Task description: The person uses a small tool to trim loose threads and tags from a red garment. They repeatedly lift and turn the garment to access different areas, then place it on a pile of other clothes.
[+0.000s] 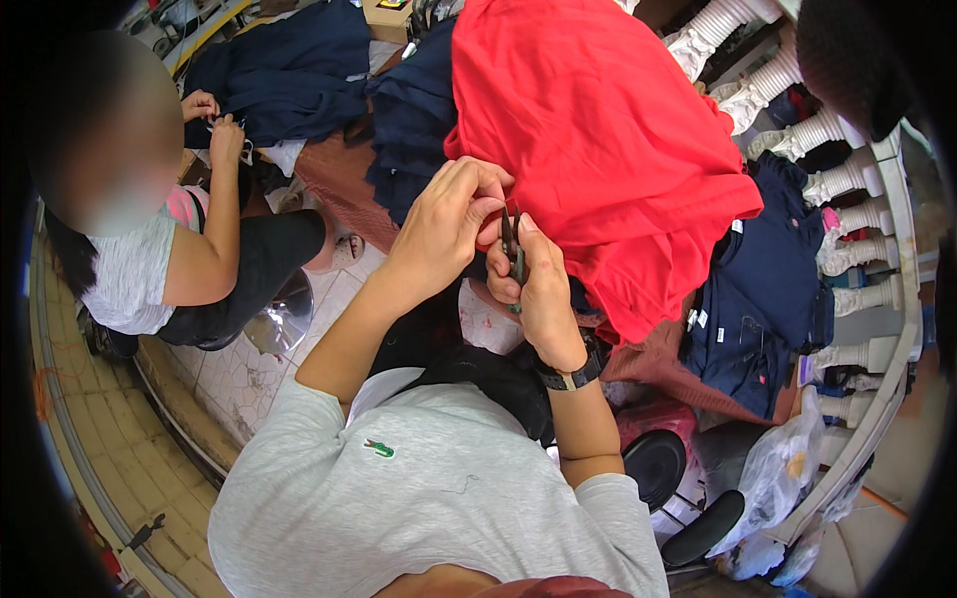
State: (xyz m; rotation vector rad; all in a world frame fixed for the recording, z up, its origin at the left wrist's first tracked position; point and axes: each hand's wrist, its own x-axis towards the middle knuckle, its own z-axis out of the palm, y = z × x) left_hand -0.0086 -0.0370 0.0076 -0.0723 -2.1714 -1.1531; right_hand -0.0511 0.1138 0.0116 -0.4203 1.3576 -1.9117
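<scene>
A bright red garment is spread over the table in front of me, its near edge hanging down by my hands. My left hand is closed in a pinch on the near left edge of this garment. Thread snips with dark blades sit in my right hand, fingers wrapped round them. The blades point up and away from me, right beside my left fingertips and the red cloth. Whether a thread lies between them is too small to tell.
Dark navy garments lie left of the red one and in a folded stack to its right. A brown cloth covers the table. At the left a seated person works on navy cloth. A black stool stands at my lower right.
</scene>
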